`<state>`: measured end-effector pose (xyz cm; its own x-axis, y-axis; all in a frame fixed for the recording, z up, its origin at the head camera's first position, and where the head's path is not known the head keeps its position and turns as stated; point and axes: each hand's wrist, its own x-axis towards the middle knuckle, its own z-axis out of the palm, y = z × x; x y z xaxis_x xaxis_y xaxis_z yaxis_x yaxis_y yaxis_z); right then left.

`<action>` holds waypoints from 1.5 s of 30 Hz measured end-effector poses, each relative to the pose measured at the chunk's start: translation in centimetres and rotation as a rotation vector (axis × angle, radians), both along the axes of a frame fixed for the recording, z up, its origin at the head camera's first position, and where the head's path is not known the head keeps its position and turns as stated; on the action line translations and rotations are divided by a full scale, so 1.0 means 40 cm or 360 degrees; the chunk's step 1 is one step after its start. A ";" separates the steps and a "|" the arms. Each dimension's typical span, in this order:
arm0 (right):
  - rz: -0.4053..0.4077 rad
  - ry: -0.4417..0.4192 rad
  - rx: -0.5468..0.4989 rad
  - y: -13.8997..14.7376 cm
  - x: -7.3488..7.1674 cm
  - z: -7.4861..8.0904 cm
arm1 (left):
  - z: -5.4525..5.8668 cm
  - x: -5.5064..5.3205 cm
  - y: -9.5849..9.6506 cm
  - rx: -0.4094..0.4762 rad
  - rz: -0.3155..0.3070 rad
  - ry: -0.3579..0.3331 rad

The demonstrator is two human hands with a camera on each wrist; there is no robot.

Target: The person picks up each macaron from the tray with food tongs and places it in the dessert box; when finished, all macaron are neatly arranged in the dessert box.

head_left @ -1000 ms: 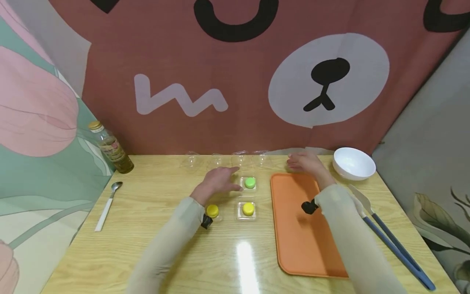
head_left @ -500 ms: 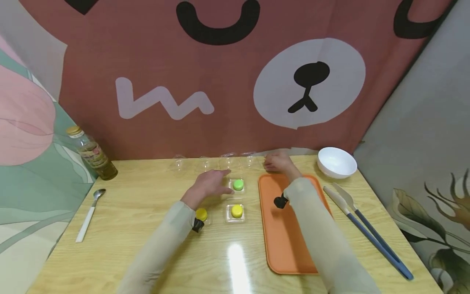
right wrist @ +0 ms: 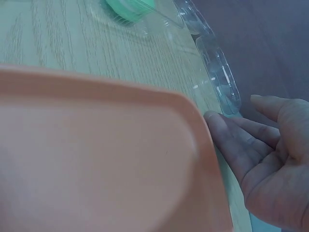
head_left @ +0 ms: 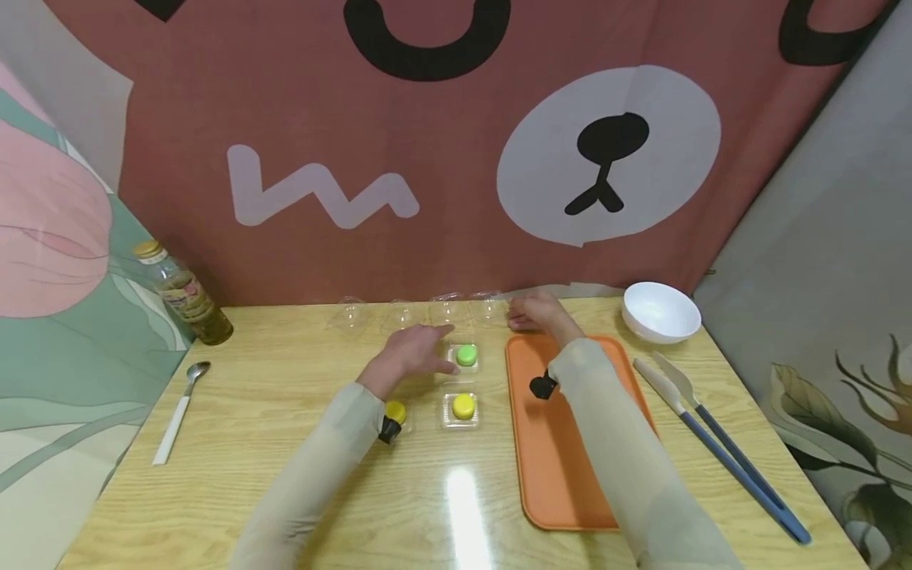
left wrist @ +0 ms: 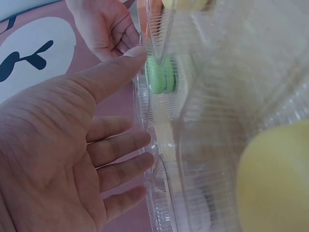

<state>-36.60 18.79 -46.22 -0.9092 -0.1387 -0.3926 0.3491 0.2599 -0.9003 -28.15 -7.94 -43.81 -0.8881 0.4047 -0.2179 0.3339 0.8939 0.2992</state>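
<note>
The left hand hovers over the middle of the tabletop, its fingers spread with a wide gap between thumb and forefinger and nothing held. The thumb is close to the clear container bearing the green macaron; contact cannot be told. The right hand is just beyond the far-left corner of the orange tray, its fingers extended and slightly bent, thumb well parted, apparently holding nothing.

Nearest the right hand, at the far edge of the tabletop, is the rightmost clear plastic piece of a row of four. For a clean grasp, the person would do best to pinch its rim at the end facing the right hand, pressing lightly, since thin plastic probably flexes and slides. The right wrist is better kept high, so the sleeve does not drag the tray, and the left fingers clear of the macaron.

From the right wrist, the piece looks long and low, its length running along the far edge; from above it looks nearly square, so a true long axis is uncertain. Whether its hollow faces up cannot be told. The green macaron lies flat, round face up.
</note>
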 end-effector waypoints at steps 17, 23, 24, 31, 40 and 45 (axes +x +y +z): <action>0.0010 -0.0015 -0.0047 -0.019 -0.007 -0.008 | -0.004 -0.003 0.007 -0.0076 -0.0007 0.0019; -0.0021 -0.0016 -0.0049 -0.027 -0.007 -0.008 | -0.009 -0.008 0.008 -0.0087 -0.0017 0.0039; -0.0028 -0.0017 -0.0059 -0.028 -0.006 -0.008 | -0.009 -0.008 0.009 -0.0087 -0.0018 0.0040; -0.0080 -0.0012 -0.0094 -0.025 -0.012 -0.020 | -0.012 -0.008 0.009 -0.0025 0.0000 0.0019; -0.0110 -0.0038 -0.0073 -0.016 -0.008 -0.016 | -0.017 -0.007 0.006 0.0034 0.0001 -0.0021; -0.0123 -0.0039 -0.0053 -0.012 -0.008 -0.009 | -0.014 -0.012 0.006 0.0023 0.0003 -0.0030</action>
